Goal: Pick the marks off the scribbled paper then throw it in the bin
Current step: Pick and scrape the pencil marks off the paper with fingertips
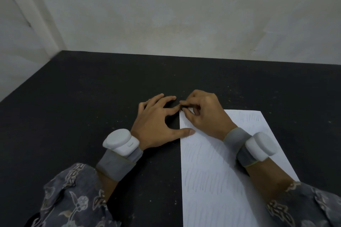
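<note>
Right hand (203, 114) curling fingers at paper (221, 167) far-left corner, pinching something small there; what it is gripping, too small to tell. Left hand (158, 125) lying spread and relaxed, thumb pressing paper's left edge, fingers resting on black counter (92, 97). Paper lying flat on counter, covered in faint pencil strokes. White bands (120, 142) sitting on both wrists. No bin showing. Risk, judging from here: thumb slipping, sheet sliding or creasing under rubbing; thin corner tearing under hard pinch.
</note>
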A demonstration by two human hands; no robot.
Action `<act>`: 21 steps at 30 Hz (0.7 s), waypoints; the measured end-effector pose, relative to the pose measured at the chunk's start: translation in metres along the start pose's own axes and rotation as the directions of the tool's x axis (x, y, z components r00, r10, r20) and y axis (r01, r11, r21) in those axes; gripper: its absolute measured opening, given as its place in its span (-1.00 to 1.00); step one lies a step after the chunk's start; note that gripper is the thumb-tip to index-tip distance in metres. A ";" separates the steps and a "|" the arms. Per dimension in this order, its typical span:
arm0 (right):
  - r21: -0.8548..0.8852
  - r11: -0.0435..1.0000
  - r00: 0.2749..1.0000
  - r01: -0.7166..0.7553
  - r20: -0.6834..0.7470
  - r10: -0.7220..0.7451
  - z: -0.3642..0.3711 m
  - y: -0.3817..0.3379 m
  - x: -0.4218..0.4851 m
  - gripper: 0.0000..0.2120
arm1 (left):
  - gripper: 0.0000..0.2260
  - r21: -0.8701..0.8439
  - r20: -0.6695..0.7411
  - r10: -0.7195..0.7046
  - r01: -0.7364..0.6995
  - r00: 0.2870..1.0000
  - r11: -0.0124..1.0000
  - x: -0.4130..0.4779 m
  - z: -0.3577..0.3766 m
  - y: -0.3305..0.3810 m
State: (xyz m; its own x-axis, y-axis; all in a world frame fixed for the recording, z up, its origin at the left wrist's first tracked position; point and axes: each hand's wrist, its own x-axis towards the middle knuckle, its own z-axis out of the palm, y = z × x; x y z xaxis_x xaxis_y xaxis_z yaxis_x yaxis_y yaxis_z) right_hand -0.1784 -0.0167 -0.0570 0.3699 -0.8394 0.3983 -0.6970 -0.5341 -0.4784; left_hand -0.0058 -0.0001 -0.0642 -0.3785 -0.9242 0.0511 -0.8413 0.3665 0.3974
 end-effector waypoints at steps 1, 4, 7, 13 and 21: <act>0.020 1.000 1.000 0.000 0.026 -0.001 -0.002 0.000 -0.001 -0.81 | -0.17 0.008 0.003 -0.002 0.001 1.000 1.000 0.000 0.000 0.000; 0.091 0.996 0.998 -0.007 0.070 0.001 -0.010 0.000 -0.002 -0.83 | -0.13 0.021 0.000 0.005 -0.005 1.000 1.000 0.001 0.001 -0.001; 0.040 0.999 1.000 -0.017 0.009 0.017 -0.004 0.000 -0.001 -0.83 | -0.09 0.010 -0.012 0.008 -0.008 1.000 1.000 0.001 0.001 -0.002; 0.078 0.997 0.998 -0.019 0.054 0.015 -0.006 -0.001 -0.001 -0.85 | -0.09 0.023 -0.013 0.009 -0.009 1.000 1.000 0.002 0.002 -0.002; 0.077 0.996 0.999 -0.049 -0.020 0.051 0.000 0.000 0.000 -0.86 | -0.10 0.021 -0.020 0.013 -0.012 1.000 1.000 0.001 0.002 0.000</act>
State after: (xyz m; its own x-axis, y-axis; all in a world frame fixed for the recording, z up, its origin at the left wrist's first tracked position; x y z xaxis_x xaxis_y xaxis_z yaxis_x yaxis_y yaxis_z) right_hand -0.1790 -0.0167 -0.0571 0.3219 -0.8633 0.3887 -0.6647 -0.4984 -0.5565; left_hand -0.0065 -0.0010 -0.0661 -0.3814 -0.9214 0.0747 -0.8446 0.3802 0.3770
